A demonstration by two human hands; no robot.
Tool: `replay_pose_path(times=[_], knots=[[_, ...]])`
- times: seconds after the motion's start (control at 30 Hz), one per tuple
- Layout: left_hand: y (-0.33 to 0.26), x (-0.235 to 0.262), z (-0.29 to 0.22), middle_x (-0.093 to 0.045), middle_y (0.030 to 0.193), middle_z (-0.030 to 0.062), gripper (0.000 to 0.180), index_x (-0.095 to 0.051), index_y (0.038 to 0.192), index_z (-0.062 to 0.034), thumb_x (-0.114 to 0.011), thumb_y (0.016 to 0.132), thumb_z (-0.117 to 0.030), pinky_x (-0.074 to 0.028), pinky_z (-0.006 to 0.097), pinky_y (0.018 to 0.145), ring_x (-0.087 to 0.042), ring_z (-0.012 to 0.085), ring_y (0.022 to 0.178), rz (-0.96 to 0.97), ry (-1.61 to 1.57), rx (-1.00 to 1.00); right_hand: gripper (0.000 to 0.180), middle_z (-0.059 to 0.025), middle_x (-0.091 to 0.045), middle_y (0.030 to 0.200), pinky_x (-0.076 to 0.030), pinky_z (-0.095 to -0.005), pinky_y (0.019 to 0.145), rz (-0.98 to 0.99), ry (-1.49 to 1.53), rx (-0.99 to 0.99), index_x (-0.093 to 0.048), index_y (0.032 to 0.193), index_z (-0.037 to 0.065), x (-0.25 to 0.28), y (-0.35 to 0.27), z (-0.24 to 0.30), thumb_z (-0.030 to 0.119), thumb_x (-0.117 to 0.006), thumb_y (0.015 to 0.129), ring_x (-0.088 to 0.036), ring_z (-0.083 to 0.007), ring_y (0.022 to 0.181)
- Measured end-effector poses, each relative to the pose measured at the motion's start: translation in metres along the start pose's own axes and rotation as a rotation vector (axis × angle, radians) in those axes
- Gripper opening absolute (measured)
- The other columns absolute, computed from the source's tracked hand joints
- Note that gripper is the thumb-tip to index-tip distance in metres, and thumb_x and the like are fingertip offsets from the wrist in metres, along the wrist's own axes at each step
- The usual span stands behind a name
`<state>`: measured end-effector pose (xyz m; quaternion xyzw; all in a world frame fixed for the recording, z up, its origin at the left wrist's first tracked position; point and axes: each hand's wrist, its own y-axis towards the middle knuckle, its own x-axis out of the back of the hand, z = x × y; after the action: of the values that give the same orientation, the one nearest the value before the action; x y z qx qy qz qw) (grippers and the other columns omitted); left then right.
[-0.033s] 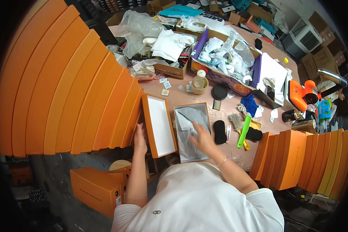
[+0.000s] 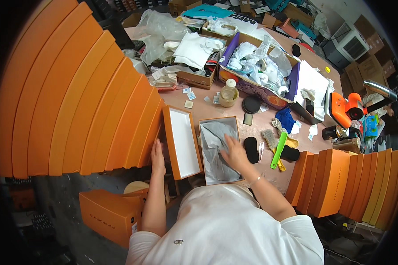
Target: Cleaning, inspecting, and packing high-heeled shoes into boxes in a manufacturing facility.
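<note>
An open shoebox with an orange rim stands on the table in front of me. Grey tissue paper fills it and covers whatever lies beneath. My right hand is over the tissue at the box's right side, fingers apart and holding nothing; whether they touch the paper I cannot tell. Left of the box leans an orange lid, its white inside facing up. Beside the lid's left edge my left hand is held with straight fingers, near the end of a long row of orange boxes.
More orange boxes line up at right, and another sits low at left. Brushes, including a green-handled one, black sponges and a bottle lie around. Farther back is a purple carton of crumpled paper.
My right hand has shifted slightly to the right over the tissue. My left hand has moved a little left, toward the row of boxes.
</note>
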<state>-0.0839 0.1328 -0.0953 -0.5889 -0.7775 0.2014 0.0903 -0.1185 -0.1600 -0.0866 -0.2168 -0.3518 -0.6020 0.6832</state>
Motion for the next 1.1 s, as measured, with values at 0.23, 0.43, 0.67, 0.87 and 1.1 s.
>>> replay_pose_path(times=[0.23, 0.43, 0.67, 0.87, 1.1], knots=[[-0.060, -0.068, -0.013, -0.068, 0.083, 0.0098, 0.015, -0.066, 0.094, 0.0014, -0.064, 0.090, -0.013, -0.051, 0.029, 0.071, -0.064, 0.0159, 0.077, 0.260, 0.448, -0.535, 0.032, -0.0190, -0.067, 0.095, -0.052, -0.0489, 0.069, 0.232, -0.308, -0.164, -0.057, 0.111, -0.002, -0.016, 0.050, -0.066, 0.007, -0.055, 0.080, -0.064, -0.0428, 0.076], [-0.111, -0.098, 0.028, -0.055, 0.121, 0.0077, 0.061, -0.040, 0.137, -0.0031, -0.062, 0.093, -0.039, -0.048, 0.033, 0.087, -0.052, 0.0177, 0.112, 0.545, -0.013, 0.413, 0.057, -0.0250, -0.051, 0.121, -0.040, -0.0411, 0.098, -0.294, 0.229, -0.097, -0.042, 0.136, -0.001, 0.043, 0.021, 0.018, -0.004, -0.044, 0.079, -0.052, -0.0375, 0.113], [-0.089, -0.115, 0.036, -0.057, 0.119, 0.0075, 0.046, -0.044, 0.132, -0.0040, -0.055, 0.092, -0.026, -0.049, 0.033, 0.090, -0.058, 0.0171, 0.107, 0.461, -0.311, 0.272, 0.057, -0.0184, -0.043, 0.136, -0.039, -0.0401, 0.100, -0.297, 0.603, -0.028, -0.037, 0.141, 0.000, 0.058, 0.008, 0.050, 0.014, -0.056, 0.089, -0.045, -0.0298, 0.122], [-0.101, -0.075, 0.026, -0.060, 0.117, 0.0089, 0.052, -0.046, 0.131, -0.0015, -0.056, 0.089, -0.030, -0.049, 0.031, 0.091, -0.061, 0.0182, 0.103, 0.597, -0.343, 0.225, 0.037, -0.0029, -0.063, 0.097, -0.045, -0.0247, 0.079, 0.245, 0.959, -0.265, -0.062, 0.114, 0.001, 0.062, 0.012, 0.007, 0.032, -0.059, 0.096, -0.054, -0.0084, 0.089], [-0.102, -0.063, -0.016, -0.057, 0.117, 0.0079, 0.066, -0.047, 0.127, 0.0009, -0.074, 0.074, -0.027, -0.048, 0.030, 0.089, -0.058, 0.0165, 0.104, 0.562, -0.422, -0.012, 0.025, -0.0057, -0.066, 0.094, -0.049, -0.0307, 0.080, 0.462, 0.641, -0.180, -0.064, 0.102, -0.002, -0.007, -0.051, 0.028, 0.022, -0.059, 0.095, -0.057, -0.0132, 0.085]])
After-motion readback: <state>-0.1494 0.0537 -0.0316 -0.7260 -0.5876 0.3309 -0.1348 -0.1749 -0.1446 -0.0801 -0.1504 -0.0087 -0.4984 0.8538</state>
